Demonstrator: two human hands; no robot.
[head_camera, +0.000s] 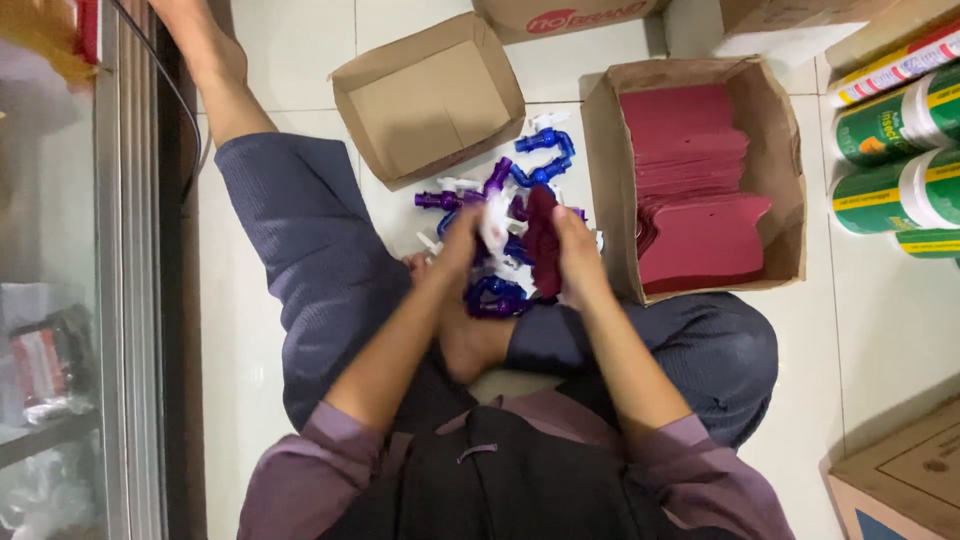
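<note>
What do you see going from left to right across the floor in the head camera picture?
Glass door → empty open box → pile of blue and purple plastic parts → box of dark red cards → green spray cans.

Both forearms are stretched forward and drawn together; the left hand (462, 240) and right hand (580, 250) are held close, fingers curled in a grasp.

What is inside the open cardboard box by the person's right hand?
The cardboard box holds stacked dark red cards. They cover its floor, so anything beneath them is hidden.
</note>
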